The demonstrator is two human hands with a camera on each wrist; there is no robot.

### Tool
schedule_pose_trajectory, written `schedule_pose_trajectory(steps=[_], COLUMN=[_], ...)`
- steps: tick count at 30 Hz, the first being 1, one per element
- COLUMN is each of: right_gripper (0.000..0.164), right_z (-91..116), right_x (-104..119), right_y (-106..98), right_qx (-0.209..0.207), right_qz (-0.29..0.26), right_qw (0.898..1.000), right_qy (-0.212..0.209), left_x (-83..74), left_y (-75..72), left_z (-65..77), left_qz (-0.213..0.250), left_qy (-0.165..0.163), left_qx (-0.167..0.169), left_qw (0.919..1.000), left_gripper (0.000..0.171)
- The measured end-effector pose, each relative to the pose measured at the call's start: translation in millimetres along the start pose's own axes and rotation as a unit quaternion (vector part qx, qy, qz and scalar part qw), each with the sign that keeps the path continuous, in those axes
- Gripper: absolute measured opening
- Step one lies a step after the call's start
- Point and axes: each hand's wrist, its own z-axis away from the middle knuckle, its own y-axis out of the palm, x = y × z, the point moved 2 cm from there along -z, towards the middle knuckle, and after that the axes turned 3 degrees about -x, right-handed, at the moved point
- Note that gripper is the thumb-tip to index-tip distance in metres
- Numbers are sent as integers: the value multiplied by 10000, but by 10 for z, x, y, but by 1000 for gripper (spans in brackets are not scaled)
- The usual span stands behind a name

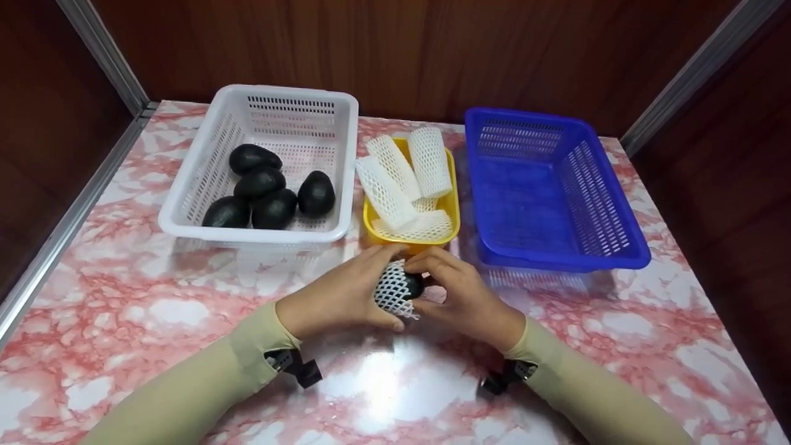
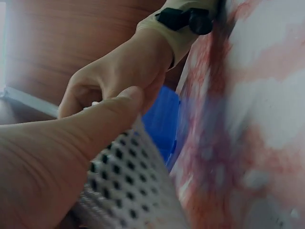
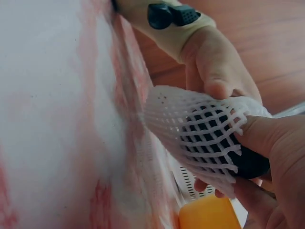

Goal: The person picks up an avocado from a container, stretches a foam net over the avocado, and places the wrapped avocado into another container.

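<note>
Avocado (image 1: 415, 286) sits partly sleeved in a white foam net (image 1: 392, 290) between our hands, at six o'clock from the yellow tub (image 1: 455, 207), our left hand (image 1: 340, 290) curled round the net and our right hand (image 1: 468, 300) pinching the bare end; we would do well to work the net's uneven edge along a little at a time, lest a strand snag or tear. Just past our fingers at twelve o'clock, the tub with its other nets (image 1: 429, 162) leaves little room to reach forward, while the white basket (image 1: 259, 235) of five more avocados (image 1: 316, 194) stands between ten and eleven and the blue basket (image 1: 519, 198) at two.
</note>
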Motion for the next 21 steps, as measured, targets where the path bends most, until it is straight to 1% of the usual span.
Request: schedule_pose_trajectory(steps=[2, 4, 6, 8, 12, 15, 17, 19, 21], right_gripper=[48, 47, 46, 45, 46, 47, 47, 47, 44], right_z=[2, 6, 8, 7, 7, 8, 7, 7, 10], right_x=[-4, -10, -14, -17, -18, -21, -23, -27, -30], right_y=[12, 23, 26, 24, 11, 12, 12, 8, 1], right_qx=[48, 95, 98, 73, 3, -20, -70, -135, -168], right_qz=[-12, -68, -149, -223, -260, -183, -123, -240, -613], right_qw=[10000, 9999, 9998, 9997, 9997, 9997, 9997, 9995, 9978], right_qy=[45, 76, 83, 83, 22, -127, -217, -131, 187], left_x=[43, 76, 88, 82, 45, 7, -12, -18, -2], left_y=[-3, -2, 3, 5, 12, 23, 27, 18, -10], left_z=[-1, 1, 2, -1, -9, -10, -8, -8, -13], left_qz=[-100, -228, -240, -183, 36, 113, 128, 279, 606], left_qy=[-101, -165, -183, -167, -46, 122, 192, 182, 12], left_qx=[131, 255, 359, 343, 220, 143, 104, 117, 214], left_qw=[9998, 9993, 9989, 9991, 9997, 9998, 9997, 9994, 9979], left_gripper=[114, 104, 93, 87, 88, 87, 89, 97, 107])
